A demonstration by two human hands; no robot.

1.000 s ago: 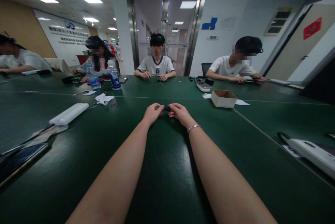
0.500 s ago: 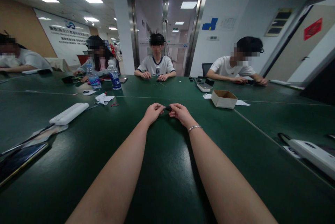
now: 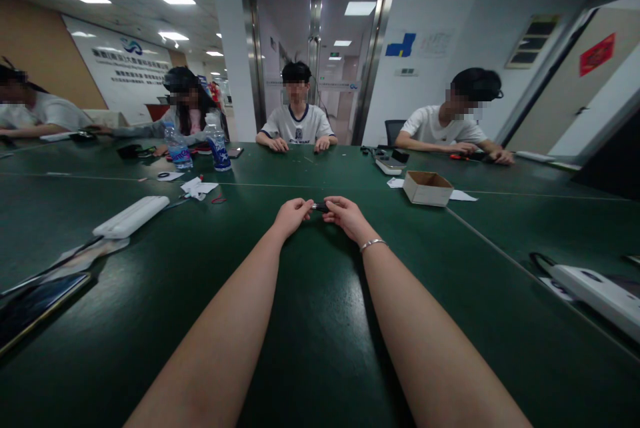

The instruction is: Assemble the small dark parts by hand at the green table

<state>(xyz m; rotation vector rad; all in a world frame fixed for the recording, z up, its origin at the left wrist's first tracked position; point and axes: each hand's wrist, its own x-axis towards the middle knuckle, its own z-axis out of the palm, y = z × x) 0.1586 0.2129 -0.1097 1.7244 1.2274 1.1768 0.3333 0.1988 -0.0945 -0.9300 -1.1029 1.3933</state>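
Note:
Between my two hands, just above the green table (image 3: 320, 295), is a small dark object (image 3: 319, 207) with a shiny, metal-looking part at its left end. It is too small to tell its kind. My left hand (image 3: 294, 216) pinches the left end with thumb and fingers. My right hand (image 3: 343, 216) is closed on the right end, its fingertips covering part of it. A silver bracelet (image 3: 373, 244) circles my right wrist.
An open cardboard box (image 3: 427, 189) stands ahead on the right. To the left lie a white power strip (image 3: 132, 217), a phone (image 3: 43, 308) and paper scraps (image 3: 198, 189). Bottles (image 3: 218, 145) stand beyond. Another white power strip (image 3: 597, 295) lies right. Several people sit across the table.
My hands stay almost in place, with slightly more of the object's shiny left end showing. Across the table, one person's hands have moved apart, and another person's arm now reaches out to the left.

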